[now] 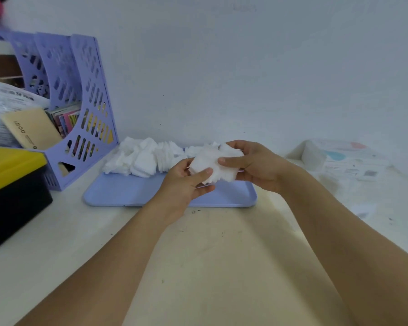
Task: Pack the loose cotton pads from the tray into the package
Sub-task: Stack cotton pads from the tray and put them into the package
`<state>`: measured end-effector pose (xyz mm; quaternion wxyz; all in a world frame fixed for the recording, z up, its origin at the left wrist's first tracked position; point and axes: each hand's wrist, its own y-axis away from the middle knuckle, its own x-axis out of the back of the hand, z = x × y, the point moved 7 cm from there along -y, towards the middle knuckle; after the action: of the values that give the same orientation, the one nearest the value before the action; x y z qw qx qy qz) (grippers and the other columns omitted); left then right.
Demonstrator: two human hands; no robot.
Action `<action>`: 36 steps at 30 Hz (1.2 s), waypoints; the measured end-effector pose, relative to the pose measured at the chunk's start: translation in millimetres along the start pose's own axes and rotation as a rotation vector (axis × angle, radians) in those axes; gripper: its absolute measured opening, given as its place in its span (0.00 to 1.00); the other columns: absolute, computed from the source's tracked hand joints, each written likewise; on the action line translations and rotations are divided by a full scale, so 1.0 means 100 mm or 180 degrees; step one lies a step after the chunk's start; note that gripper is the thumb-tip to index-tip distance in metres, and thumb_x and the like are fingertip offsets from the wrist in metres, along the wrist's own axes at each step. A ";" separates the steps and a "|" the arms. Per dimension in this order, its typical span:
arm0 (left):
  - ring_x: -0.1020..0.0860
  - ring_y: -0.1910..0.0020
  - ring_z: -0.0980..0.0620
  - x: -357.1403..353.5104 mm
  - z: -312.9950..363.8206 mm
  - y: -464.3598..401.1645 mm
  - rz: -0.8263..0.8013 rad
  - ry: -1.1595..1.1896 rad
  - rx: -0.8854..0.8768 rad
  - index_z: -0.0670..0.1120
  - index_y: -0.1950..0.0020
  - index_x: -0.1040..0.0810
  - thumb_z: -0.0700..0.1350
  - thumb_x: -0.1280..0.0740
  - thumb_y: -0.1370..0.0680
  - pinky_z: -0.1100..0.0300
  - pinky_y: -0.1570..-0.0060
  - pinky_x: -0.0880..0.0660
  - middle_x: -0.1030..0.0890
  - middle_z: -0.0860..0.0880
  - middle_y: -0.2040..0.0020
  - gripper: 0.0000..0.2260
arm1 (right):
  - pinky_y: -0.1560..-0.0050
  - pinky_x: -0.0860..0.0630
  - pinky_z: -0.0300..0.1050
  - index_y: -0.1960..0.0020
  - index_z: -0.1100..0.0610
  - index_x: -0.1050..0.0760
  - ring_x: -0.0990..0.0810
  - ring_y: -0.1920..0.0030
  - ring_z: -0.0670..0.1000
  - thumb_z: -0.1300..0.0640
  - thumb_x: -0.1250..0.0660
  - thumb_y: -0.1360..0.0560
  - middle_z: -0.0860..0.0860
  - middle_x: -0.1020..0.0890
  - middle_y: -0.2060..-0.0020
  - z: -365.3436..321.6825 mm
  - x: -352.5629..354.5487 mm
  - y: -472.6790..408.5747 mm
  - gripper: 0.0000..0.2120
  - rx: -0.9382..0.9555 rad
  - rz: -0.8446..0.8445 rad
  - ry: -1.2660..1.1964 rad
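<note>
A lilac tray (127, 194) lies on the desk ahead of me, with a heap of loose white cotton pads (141, 156) along its far edge. Above the tray's right half both hands hold a stack of cotton pads (212, 167). My left hand (186, 184) grips its near left side with the thumb on top. My right hand (250, 163) pinches its right side, thumb on the front face. The clear plastic package (337, 158), printed with pink and blue shapes, lies on the desk to the right of the tray, apart from both hands.
A lilac perforated file rack (80, 95) with booklets stands at the back left. A black box with a yellow lid (12, 184) sits at the left edge. A wall rises just behind the tray.
</note>
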<state>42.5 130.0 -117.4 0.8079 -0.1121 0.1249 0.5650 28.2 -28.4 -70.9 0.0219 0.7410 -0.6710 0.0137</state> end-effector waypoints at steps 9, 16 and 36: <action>0.19 0.48 0.48 0.47 0.09 -0.13 0.1107 -0.0312 -0.0171 0.44 0.43 0.21 0.38 0.29 0.22 0.55 0.54 0.17 0.18 0.45 0.43 0.09 | 0.51 0.16 0.54 0.41 0.61 0.21 0.15 0.49 0.56 0.72 0.29 0.26 0.58 0.18 0.47 -0.04 0.26 -0.04 0.16 0.0100 0.0058 0.0354; 0.23 0.43 0.45 0.58 0.15 -0.09 0.1434 -0.3094 -0.0287 0.42 0.31 0.27 0.52 0.26 0.25 0.56 0.47 0.27 0.23 0.47 0.41 0.27 | 0.46 0.18 0.53 0.46 0.56 0.19 0.17 0.51 0.52 0.74 0.30 0.27 0.52 0.16 0.52 -0.17 0.31 0.06 0.16 0.0267 -0.0227 0.0639; 0.15 0.47 0.44 -0.12 0.03 0.07 0.0111 0.0100 0.0042 0.44 0.41 0.21 0.43 0.41 0.14 0.52 0.42 0.20 0.13 0.46 0.47 0.09 | 0.57 0.17 0.43 0.46 0.67 0.19 0.13 0.55 0.53 0.66 0.25 0.27 0.59 0.14 0.52 -0.06 0.08 0.00 0.11 0.0149 0.0103 0.0621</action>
<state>32.6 123.1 -110.6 0.7966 -0.1134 0.1433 0.5763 28.6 -36.1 -64.2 0.0696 0.7255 -0.6771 0.1018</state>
